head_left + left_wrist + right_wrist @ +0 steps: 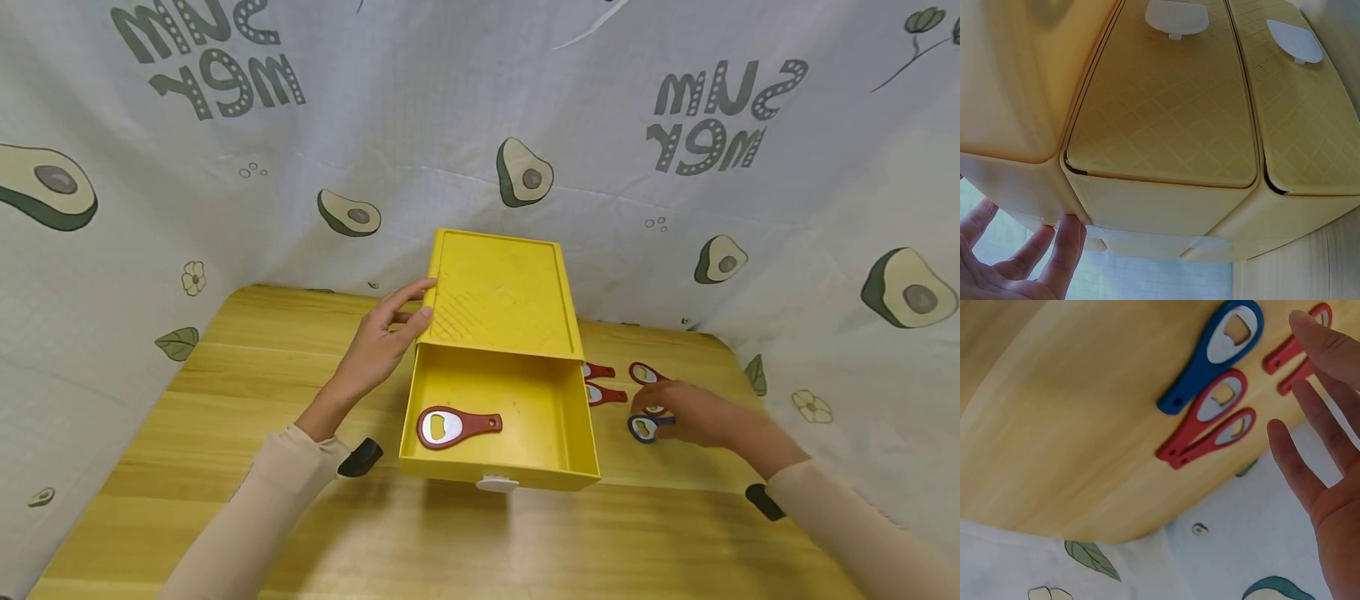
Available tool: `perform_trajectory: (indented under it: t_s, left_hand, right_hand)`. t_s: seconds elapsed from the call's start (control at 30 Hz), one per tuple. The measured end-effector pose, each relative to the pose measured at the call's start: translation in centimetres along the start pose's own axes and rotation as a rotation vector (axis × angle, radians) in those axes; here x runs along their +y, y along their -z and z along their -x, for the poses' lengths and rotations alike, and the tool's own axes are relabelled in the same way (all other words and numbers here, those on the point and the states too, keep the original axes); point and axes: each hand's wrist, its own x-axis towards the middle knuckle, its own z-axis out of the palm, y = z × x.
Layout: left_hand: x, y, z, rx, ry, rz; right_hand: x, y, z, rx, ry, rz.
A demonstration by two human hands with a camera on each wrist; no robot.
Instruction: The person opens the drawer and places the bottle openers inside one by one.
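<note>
A yellow drawer cabinet (498, 292) stands on the table with its top drawer (532, 400) pulled out. One red bottle opener (477, 425) lies inside that drawer. My left hand (373, 343) rests against the cabinet's left side, its fingers spread and fairly straight, as the left wrist view also shows. Right of the cabinet, my right hand (697, 412) hovers over a blue bottle opener (1190, 369) and two red bottle openers (1192, 428) lying side by side. Its fingers are extended and hold nothing. Two more red bottle openers (609, 395) lie against the cabinet's right side.
A wooden table (247, 400) carries everything. Behind it hangs a pale curtain (420, 142) printed with avocados and lettering. The drawer's white handle (497, 483) faces me. Lower drawer fronts (1160, 119) with white handles appear closed in the left wrist view.
</note>
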Motion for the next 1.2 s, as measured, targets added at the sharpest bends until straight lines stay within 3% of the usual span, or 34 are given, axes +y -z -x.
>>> perform_trajectory:
  t_s: [0.33,0.6,1.2]
  left_hand:
    - [0.0,0.0,0.0,0.001,-0.010,0.006]
    - [-0.1,0.0,-0.1,-0.010,-0.008,0.016]
    - [-0.2,0.1,-0.2,-0.001,0.000,0.011]
  right_hand:
    - [0.3,-1.6,-0.1,-0.029,-0.065,-0.013]
    - [0.9,-2.8,-0.1,0.001,0.012,0.044]
    - [1.5,-4.1,-0.7,0.068,0.014,0.077]
